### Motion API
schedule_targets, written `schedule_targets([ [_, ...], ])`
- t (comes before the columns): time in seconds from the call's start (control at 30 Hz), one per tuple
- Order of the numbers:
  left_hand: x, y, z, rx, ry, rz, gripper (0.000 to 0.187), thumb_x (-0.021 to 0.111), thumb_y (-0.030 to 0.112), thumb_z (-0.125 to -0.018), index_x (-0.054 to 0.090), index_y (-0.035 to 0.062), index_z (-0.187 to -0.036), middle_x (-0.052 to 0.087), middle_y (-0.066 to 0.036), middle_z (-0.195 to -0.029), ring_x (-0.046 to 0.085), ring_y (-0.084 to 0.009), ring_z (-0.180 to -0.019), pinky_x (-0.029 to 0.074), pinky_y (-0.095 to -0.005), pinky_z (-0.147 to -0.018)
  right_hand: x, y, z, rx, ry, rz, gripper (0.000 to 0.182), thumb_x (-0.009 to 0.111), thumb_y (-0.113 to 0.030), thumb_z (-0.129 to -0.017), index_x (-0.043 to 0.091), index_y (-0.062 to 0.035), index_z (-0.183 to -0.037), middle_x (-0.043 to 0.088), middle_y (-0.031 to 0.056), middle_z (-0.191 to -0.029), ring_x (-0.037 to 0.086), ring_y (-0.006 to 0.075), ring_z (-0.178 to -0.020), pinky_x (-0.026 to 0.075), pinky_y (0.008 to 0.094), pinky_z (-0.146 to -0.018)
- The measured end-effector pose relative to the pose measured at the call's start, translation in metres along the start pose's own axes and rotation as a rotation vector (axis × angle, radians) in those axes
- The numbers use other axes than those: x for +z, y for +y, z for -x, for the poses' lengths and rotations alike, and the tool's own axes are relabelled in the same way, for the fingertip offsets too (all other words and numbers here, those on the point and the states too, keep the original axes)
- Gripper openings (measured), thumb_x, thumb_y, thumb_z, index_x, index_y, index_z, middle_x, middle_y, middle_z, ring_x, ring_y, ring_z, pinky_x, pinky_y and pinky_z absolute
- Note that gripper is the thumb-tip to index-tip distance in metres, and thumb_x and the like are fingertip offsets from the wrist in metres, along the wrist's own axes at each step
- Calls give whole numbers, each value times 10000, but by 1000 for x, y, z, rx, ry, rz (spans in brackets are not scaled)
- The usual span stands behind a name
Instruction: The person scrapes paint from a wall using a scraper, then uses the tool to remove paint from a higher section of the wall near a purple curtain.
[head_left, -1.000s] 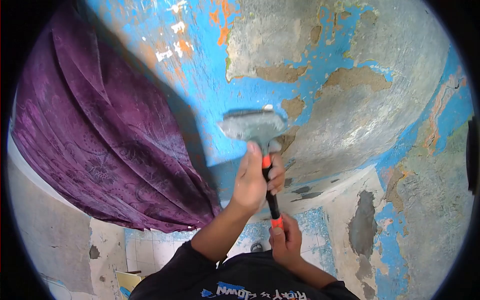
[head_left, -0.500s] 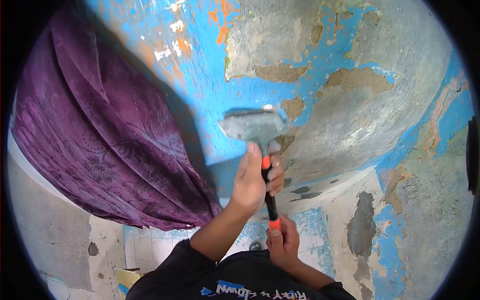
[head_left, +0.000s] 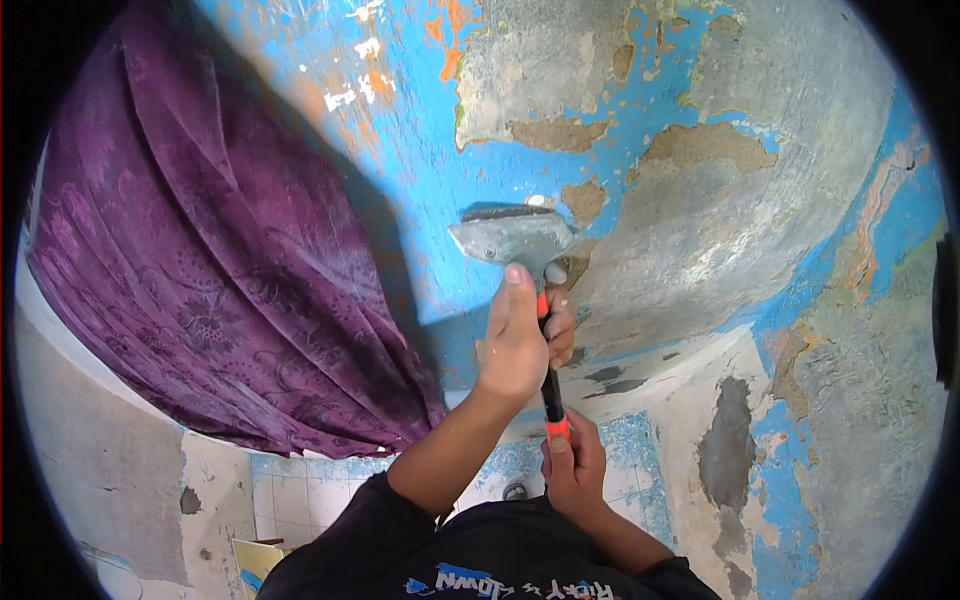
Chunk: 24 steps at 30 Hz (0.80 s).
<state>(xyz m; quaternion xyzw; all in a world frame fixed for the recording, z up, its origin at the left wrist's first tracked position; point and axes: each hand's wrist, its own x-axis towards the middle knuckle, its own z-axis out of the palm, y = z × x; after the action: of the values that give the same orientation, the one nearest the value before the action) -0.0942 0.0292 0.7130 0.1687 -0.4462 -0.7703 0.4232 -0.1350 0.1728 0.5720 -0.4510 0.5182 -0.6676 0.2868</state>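
Note:
A long-handled scraper [head_left: 515, 237] with a wide grey head and a black and orange handle is held up against the wall [head_left: 430, 190], where blue paint is peeling. My left hand [head_left: 522, 335] wraps the handle just below the head, its thumb stretched up along the neck. Lower down, my right hand [head_left: 574, 467] grips the orange end of the handle. The scraper's edge lies at the blue paint, close to a bare brown patch [head_left: 584, 202]; whether it touches is hard to tell.
A purple patterned curtain [head_left: 220, 270] hangs at the left, close to my left arm. Bare grey plaster [head_left: 720, 230] spreads to the right. Below, the tiled floor [head_left: 320, 497] carries blue paint flakes. A yellowish board-like object [head_left: 258, 557] stands at the lower left.
The scraper and both hands have shifted slightly right in view, and the lower handle end sits a little higher. Both hands keep their hold.

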Motion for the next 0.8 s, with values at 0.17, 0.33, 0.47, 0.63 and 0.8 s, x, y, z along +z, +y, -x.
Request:
schedule_targets([
  [0.17,-5,-4,8,-64,45,90,581,297,635,-993,505,96,-1049,373,27,-643,311,-70,-481,289,-238,-458,3,5,10,-4,29,17,411,494,-197,-1007,410,-7,-1362,504,4,-702,420,33,-529,350,194,-462],
  [0.33,-1,-1,1,12,8,44,572,289,621,-1001,497,92,-1070,377,23,-648,327,-73,-492,300,-244,-465,-3,10,-4,-75,50,81,414,502,-207,-1005,422,1,-1353,513,4,-715,423,32,-526,349,195,-464],
  [0.47,-2,-3,1,3,10,44,539,262,582,-1023,471,87,-1069,383,11,-651,346,-80,-490,315,-251,-460,-1,11,-3,-56,39,44,420,510,-217,-1004,422,-6,-1355,522,7,-729,422,33,-519,353,196,-464],
  [0.63,5,3,-5,46,-34,17,528,260,574,-1026,455,88,-1095,379,14,-647,341,-77,-490,305,-245,-458,-4,8,-11,-77,56,57,430,521,-231,-1001,424,-7,-1354,534,8,-741,432,35,-524,358,199,-469],
  [0.8,3,2,-3,77,-38,17,543,258,585,-1022,451,83,-1100,379,15,-646,340,-77,-487,309,-242,-457,-8,5,-12,-114,54,140,422,527,-233,-999,450,5,-1338,538,7,-744,453,39,-548,365,200,-482],
])
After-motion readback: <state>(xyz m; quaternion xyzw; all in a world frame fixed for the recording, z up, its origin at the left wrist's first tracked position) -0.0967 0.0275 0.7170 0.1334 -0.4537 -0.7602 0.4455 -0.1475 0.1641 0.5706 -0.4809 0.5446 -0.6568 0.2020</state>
